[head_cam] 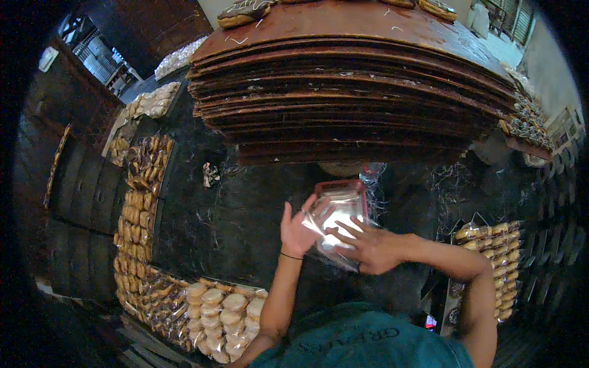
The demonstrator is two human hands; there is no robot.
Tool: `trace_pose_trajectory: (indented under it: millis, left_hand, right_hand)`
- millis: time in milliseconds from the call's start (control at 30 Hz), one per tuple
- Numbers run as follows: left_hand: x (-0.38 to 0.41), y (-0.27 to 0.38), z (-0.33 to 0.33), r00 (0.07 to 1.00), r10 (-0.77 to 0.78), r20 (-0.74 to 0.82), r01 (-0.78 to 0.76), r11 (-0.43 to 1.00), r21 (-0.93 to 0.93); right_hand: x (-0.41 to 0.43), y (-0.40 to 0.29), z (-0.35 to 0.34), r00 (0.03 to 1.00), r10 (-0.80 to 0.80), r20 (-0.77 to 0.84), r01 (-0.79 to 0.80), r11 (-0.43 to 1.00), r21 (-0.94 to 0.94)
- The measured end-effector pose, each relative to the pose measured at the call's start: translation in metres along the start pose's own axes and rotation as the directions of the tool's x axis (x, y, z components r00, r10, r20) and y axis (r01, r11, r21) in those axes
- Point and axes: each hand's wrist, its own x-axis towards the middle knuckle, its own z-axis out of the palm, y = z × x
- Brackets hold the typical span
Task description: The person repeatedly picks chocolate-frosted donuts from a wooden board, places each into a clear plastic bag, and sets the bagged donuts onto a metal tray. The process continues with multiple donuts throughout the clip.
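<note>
Before me a red-rimmed plastic tray (363, 195) holds shiny clear plastic bags (338, 221). My left hand (298, 230) is at the tray's left side, thumb raised and fingers apart. Its fingertips show through the clear film, and I cannot tell whether they are inside a bag or behind it. My right hand (375, 246) lies across the film from the right, with its fingers spread. Glare and motion blur hide where the film's edges run.
A tall stack of brown boards (354, 96) stands ahead, with iced doughnuts (244, 14) on top. Rows of wrapped pastries (138, 216) line the left side, and bagged round buns (221, 313) lie at lower left. More packed pastries (506, 271) are at right. Crumpled paper (211, 175) lies on the dark surface.
</note>
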Motion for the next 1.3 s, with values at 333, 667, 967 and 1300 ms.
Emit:
trace_pose_trajectory:
  millis: [333, 667, 967, 1300]
  left_hand:
    - [-0.01, -0.003, 0.091, 0.986, -0.091, 0.137, -0.008, 0.804, 0.594]
    - [-0.052, -0.032, 0.069, 0.945, 0.251, 0.208, -0.326, 0.743, 0.584]
    - [-0.054, 0.002, 0.054, 0.743, 0.617, 0.259, -0.652, 0.754, 0.072]
    - [-0.136, 0.056, 0.028, 0.584, 0.762, 0.279, -0.809, 0.518, 0.277]
  right_hand:
    - [0.001, -0.02, 0.015, 0.911, 0.017, -0.413, 0.126, 0.94, 0.317]
    - [0.032, -0.034, 0.014, 0.784, 0.44, -0.439, 0.053, 0.657, 0.752]
    - [0.039, -0.025, -0.052, 0.978, -0.004, -0.211, 0.142, 0.75, 0.646]
    - [0.172, 0.163, -0.308, 0.594, 0.496, -0.633, -0.386, 0.866, 0.317]
